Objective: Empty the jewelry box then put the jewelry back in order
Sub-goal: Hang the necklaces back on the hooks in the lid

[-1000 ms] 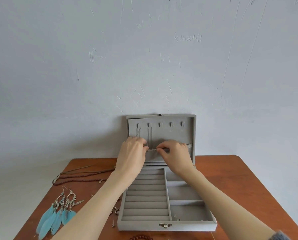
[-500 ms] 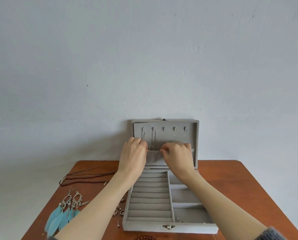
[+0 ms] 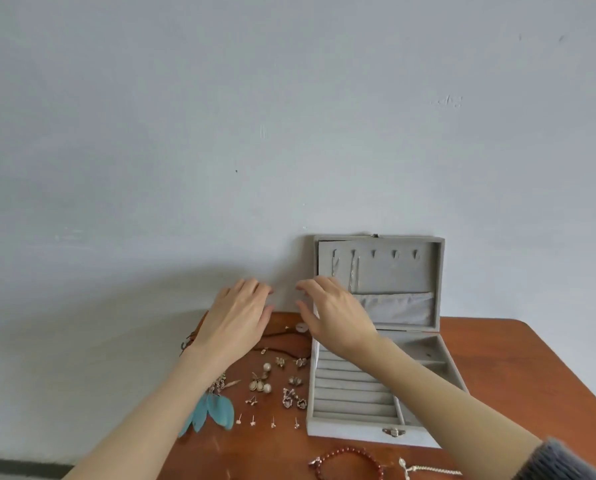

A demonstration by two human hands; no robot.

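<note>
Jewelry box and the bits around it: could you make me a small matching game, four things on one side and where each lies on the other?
Things:
1. feather earrings
2. red bead bracelet
3. thin chains
4. stud earrings

Places:
A. hanging from hooks inside the open lid of the jewelry box
B. on the table, in front of the box's clasp
C. in a row on the table, left of the box's front corner
D. far left on the table, beside the left forearm

Pairs: 1-D, 2-B, 3-A, 4-C
</note>
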